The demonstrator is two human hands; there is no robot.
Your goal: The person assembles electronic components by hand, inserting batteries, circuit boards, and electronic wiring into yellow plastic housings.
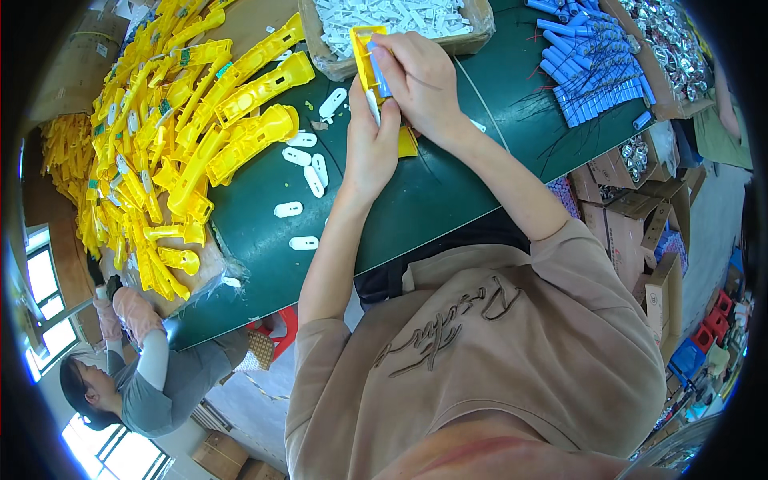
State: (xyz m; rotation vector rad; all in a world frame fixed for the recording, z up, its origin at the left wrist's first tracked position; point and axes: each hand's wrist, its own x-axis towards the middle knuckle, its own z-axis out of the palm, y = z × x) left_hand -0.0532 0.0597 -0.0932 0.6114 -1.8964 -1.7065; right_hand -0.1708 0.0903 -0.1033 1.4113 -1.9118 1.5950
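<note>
Brown cardboard boxes (632, 216) are stacked right of the green table (416, 200).

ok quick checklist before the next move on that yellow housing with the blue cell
1. Left hand steadying the yellow housing: ok.
2. Right hand fingers on the blue cell: ok.
3. Cell fully seated in the housing: cannot tell, fingers cover it.
4. Spare blue cells within reach on the green table: ok.
5. White parts lying loose beside the left hand: ok.
6. Wires clear of the housing: cannot tell.
</note>
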